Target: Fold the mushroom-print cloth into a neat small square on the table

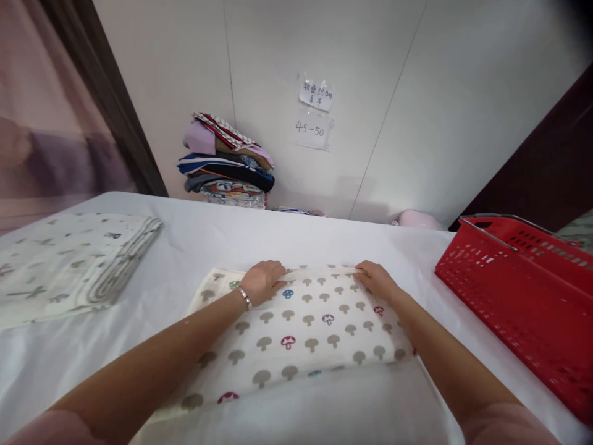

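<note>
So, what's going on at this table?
A person has both bare hands on a mushroom-print cloth spread on the white-covered table. The left hand and right hand are apart at its far edge; whether they pinch it is hard to tell. A folded, patterned cloth lies to the left, and a red basket stands to the right. Beyond the table is a stack of fabrics.
</note>
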`<action>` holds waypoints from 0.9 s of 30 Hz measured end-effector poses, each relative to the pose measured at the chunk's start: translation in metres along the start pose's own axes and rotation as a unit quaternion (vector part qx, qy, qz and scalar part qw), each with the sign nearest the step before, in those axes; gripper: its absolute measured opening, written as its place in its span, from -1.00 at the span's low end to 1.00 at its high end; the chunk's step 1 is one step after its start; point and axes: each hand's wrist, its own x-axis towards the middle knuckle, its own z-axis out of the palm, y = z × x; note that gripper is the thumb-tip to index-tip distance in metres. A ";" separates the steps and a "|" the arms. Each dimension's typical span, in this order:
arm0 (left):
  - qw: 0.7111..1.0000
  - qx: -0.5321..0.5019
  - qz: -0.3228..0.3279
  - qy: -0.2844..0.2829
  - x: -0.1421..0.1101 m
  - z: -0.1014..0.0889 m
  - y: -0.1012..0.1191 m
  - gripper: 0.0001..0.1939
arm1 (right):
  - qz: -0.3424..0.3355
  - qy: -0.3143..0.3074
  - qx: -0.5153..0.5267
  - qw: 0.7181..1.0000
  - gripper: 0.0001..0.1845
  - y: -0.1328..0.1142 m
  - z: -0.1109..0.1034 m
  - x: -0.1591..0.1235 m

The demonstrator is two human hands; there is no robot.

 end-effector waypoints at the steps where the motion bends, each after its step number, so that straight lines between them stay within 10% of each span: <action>1: 1.000 0.019 0.021 0.008 -0.004 0.000 0.002 -0.79 | -0.013 0.009 -0.004 1.000 -0.75 0.000 0.001 -0.004; 11: 0.993 0.078 0.084 0.037 -0.023 0.005 0.007 -0.76 | -0.073 0.045 -0.010 0.996 -0.77 0.008 0.015 -0.028; 19: 0.991 -0.052 -0.123 -0.008 -0.001 0.011 -0.006 -0.73 | 0.006 0.054 0.061 0.997 -0.75 0.006 0.007 -0.006; 27: 0.975 -0.045 -0.196 -0.098 0.015 0.017 -0.007 -0.65 | 0.062 0.035 0.004 0.997 -0.72 0.014 0.022 0.027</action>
